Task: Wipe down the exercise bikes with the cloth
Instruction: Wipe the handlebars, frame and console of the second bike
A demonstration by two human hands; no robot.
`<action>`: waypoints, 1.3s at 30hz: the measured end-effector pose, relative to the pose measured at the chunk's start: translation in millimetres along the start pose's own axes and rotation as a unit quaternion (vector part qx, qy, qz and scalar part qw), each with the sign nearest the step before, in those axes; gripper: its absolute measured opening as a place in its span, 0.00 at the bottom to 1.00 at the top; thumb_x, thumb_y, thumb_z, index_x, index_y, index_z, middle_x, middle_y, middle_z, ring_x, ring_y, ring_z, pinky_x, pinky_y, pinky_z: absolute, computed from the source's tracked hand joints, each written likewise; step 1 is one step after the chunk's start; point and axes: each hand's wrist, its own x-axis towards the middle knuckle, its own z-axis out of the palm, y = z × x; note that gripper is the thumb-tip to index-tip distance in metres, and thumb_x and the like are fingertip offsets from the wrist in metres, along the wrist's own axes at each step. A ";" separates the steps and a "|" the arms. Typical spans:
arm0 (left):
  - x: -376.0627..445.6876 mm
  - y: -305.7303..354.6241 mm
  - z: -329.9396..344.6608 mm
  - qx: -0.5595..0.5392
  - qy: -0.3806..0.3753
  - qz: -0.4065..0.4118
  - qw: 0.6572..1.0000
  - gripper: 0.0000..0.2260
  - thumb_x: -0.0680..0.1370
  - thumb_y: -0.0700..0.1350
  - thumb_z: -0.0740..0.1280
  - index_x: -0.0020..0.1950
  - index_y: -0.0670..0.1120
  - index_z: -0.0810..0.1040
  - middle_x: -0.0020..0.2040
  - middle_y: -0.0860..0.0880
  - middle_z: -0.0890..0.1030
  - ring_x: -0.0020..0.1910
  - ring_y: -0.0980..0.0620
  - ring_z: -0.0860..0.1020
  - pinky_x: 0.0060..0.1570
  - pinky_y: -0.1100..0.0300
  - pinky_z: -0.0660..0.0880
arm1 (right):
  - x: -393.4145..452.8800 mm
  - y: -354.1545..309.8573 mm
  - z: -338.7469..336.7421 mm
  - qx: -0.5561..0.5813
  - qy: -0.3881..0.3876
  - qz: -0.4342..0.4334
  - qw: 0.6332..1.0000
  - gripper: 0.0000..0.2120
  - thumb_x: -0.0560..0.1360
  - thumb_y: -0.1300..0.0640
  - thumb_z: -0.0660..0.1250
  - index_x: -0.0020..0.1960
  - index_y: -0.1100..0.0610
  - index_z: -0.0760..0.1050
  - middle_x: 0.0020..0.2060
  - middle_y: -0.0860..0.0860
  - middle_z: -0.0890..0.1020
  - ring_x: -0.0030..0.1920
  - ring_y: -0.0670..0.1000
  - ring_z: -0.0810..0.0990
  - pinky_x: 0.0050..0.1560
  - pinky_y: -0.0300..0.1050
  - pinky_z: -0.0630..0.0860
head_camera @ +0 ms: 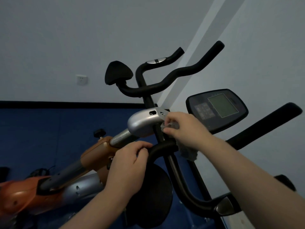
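Right hand (184, 128): mine, clenched on the cloth (188, 152), thumb and fingers pinching a bunch of it against the black stem just under the silver bracket (159, 113).
Cloth: grey and fuzzy, part bunched in my right fingers, the rest hanging below my palm beside the stem.
Left hand (130, 161): wrapped round the near black handlebar (162, 147), fingers curled over the top, thumb side toward me (a firm grasp, nothing else in it).
Near handlebar: curves from my left hand across the stem, then sweeps down and right to a silver end cap (225, 208).
Silver cover (143, 124): rounded, just left of my right hand, sitting on the metal post (120, 137) that runs down into the orange frame (97, 154).
Knob (99, 133): black, standing on the orange frame, left of the post.
Console (217, 110): dark, with a greenish screen, just beyond my right hand.
Upper bars (181, 71): black, rising above the bracket, with a silver sensor patch (156, 61) on one.
Saddle (118, 75): black, behind the bars to the left.
Second bike: the saddle and upper bars may belong to it; I cannot tell.
Wall (66, 38): pale grey with a white socket (82, 80); blue below a dark strip.
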 end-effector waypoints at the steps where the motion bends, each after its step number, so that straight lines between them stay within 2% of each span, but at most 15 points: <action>1: 0.0 0.2 0.2 -0.001 0.005 -0.003 1.000 0.12 0.75 0.49 0.59 0.43 0.63 0.79 0.41 0.65 0.81 0.44 0.67 0.78 0.39 0.66 0.72 | -3.0 -2.4 4.7 0.001 0.011 -0.018 1.000 0.04 0.73 0.48 0.69 0.43 0.45 0.75 0.48 0.45 0.78 0.50 0.49 0.77 0.50 0.49 0.74; 6: 0.8 2.9 -0.2 0.026 0.016 0.008 1.000 0.12 0.72 0.51 0.57 0.43 0.63 0.79 0.42 0.63 0.81 0.44 0.65 0.78 0.43 0.60 0.75 | -8.3 8.5 -7.5 0.076 -0.055 -0.060 0.994 0.02 0.73 0.48 0.70 0.45 0.45 0.79 0.47 0.42 0.79 0.50 0.45 0.77 0.53 0.51 0.75; 9: -0.6 3.3 -0.2 0.039 0.043 0.008 0.998 0.12 0.72 0.51 0.58 0.43 0.63 0.79 0.41 0.64 0.81 0.44 0.65 0.78 0.42 0.60 0.74 | -8.1 -3.8 5.7 -0.008 0.014 -0.096 0.995 0.04 0.74 0.46 0.68 0.46 0.45 0.79 0.48 0.42 0.79 0.52 0.47 0.77 0.52 0.51 0.76; 13: -3.3 7.3 1.9 0.041 0.087 0.012 0.995 0.11 0.72 0.51 0.58 0.45 0.59 0.80 0.43 0.64 0.80 0.44 0.62 0.78 0.42 0.55 0.77 | -2.0 11.2 -14.1 0.116 -0.095 -0.098 0.984 0.04 0.72 0.50 0.72 0.47 0.44 0.82 0.46 0.41 0.82 0.50 0.42 0.78 0.54 0.45 0.76; 15: -5.1 6.4 3.9 0.026 0.102 0.001 0.994 0.10 0.72 0.51 0.59 0.46 0.58 0.80 0.43 0.61 0.81 0.42 0.59 0.80 0.43 0.50 0.79 | 13.6 23.3 -31.0 0.152 -0.027 -0.041 0.987 0.08 0.70 0.50 0.74 0.48 0.44 0.81 0.46 0.42 0.81 0.48 0.43 0.79 0.49 0.42 0.76; 18: -6.0 4.5 5.0 -0.013 0.113 -0.008 0.994 0.08 0.72 0.49 0.63 0.46 0.57 0.80 0.42 0.58 0.83 0.42 0.58 0.81 0.43 0.53 0.78 | 33.4 17.7 -28.3 0.183 0.175 0.029 0.967 0.10 0.73 0.48 0.70 0.53 0.48 0.77 0.46 0.44 0.79 0.46 0.43 0.77 0.43 0.41 0.75; 19: -3.9 4.7 4.8 -0.031 0.107 -0.011 0.994 0.07 0.73 0.46 0.65 0.45 0.56 0.80 0.43 0.58 0.83 0.43 0.58 0.81 0.43 0.56 0.76 | 39.7 8.8 -19.7 0.203 0.185 0.050 0.960 0.10 0.76 0.48 0.66 0.55 0.50 0.76 0.48 0.46 0.80 0.48 0.46 0.78 0.46 0.45 0.77; 21: 2.3 5.1 2.6 -0.079 0.087 -0.026 0.993 0.08 0.72 0.41 0.67 0.44 0.54 0.82 0.44 0.54 0.84 0.45 0.55 0.81 0.46 0.55 0.76 | 50.3 -14.3 4.1 0.249 0.107 0.108 0.957 0.15 0.80 0.47 0.56 0.58 0.54 0.76 0.53 0.54 0.80 0.53 0.53 0.77 0.55 0.52 0.74; 24: 23.9 4.3 -8.9 -0.119 0.074 -0.043 0.989 0.08 0.71 0.45 0.64 0.46 0.54 0.81 0.45 0.53 0.83 0.48 0.48 0.81 0.49 0.42 0.78 | 52.7 -39.5 46.3 0.168 0.054 0.111 0.978 0.24 0.81 0.46 0.48 0.69 0.60 0.66 0.68 0.61 0.69 0.66 0.58 0.67 0.68 0.53 0.63; 27: 54.7 -0.6 -18.0 -0.056 0.058 -0.017 0.997 0.11 0.76 0.42 0.64 0.52 0.58 0.77 0.52 0.57 0.78 0.54 0.59 0.77 0.55 0.47 0.76 | 54.1 -37.1 53.1 0.145 0.013 0.155 0.977 0.32 0.81 0.41 0.46 0.78 0.58 0.45 0.77 0.60 0.48 0.77 0.57 0.47 0.74 0.51 0.44; 29: 72.1 -2.8 -20.2 -0.001 0.032 0.004 0.999 0.14 0.77 0.41 0.63 0.58 0.58 0.73 0.57 0.60 0.73 0.57 0.63 0.72 0.61 0.55 0.71 | 70.8 -26.0 40.3 0.110 -0.042 0.214 0.970 0.28 0.81 0.47 0.48 0.76 0.60 0.49 0.75 0.65 0.55 0.74 0.62 0.54 0.73 0.56 0.52; 32: 86.4 -11.5 -20.8 0.025 -0.022 -0.002 0.999 0.16 0.79 0.43 0.62 0.65 0.54 0.69 0.60 0.57 0.71 0.63 0.54 0.70 0.65 0.53 0.67 | 90.9 -24.3 22.7 0.075 -0.092 0.256 0.959 0.22 0.81 0.59 0.49 0.74 0.59 0.55 0.69 0.64 0.67 0.68 0.63 0.64 0.68 0.56 0.61; 34: 87.5 -20.1 -22.8 0.019 -0.052 -0.007 0.998 0.15 0.79 0.43 0.61 0.65 0.55 0.69 0.60 0.58 0.72 0.62 0.56 0.70 0.65 0.52 0.69 | 84.9 -29.9 32.8 0.047 -0.066 0.211 0.974 0.19 0.81 0.57 0.49 0.71 0.61 0.59 0.67 0.63 0.68 0.66 0.62 0.66 0.67 0.56 0.62; 37: 84.9 -28.7 -26.0 -0.016 -0.075 -0.006 0.997 0.17 0.79 0.43 0.62 0.67 0.55 0.69 0.61 0.59 0.73 0.61 0.59 0.71 0.64 0.52 0.70 | 59.1 -35.7 52.6 0.118 0.015 0.157 0.980 0.26 0.82 0.47 0.49 0.74 0.61 0.57 0.71 0.60 0.64 0.71 0.58 0.61 0.71 0.55 0.58; 39: 85.7 -31.9 -28.5 -0.041 -0.086 -0.016 0.995 0.18 0.79 0.43 0.63 0.68 0.56 0.69 0.63 0.59 0.72 0.62 0.58 0.72 0.64 0.53 0.70 | 60.0 -29.5 46.2 0.169 0.047 0.135 0.975 0.23 0.82 0.48 0.51 0.72 0.57 0.63 0.68 0.57 0.71 0.68 0.57 0.68 0.70 0.55 0.62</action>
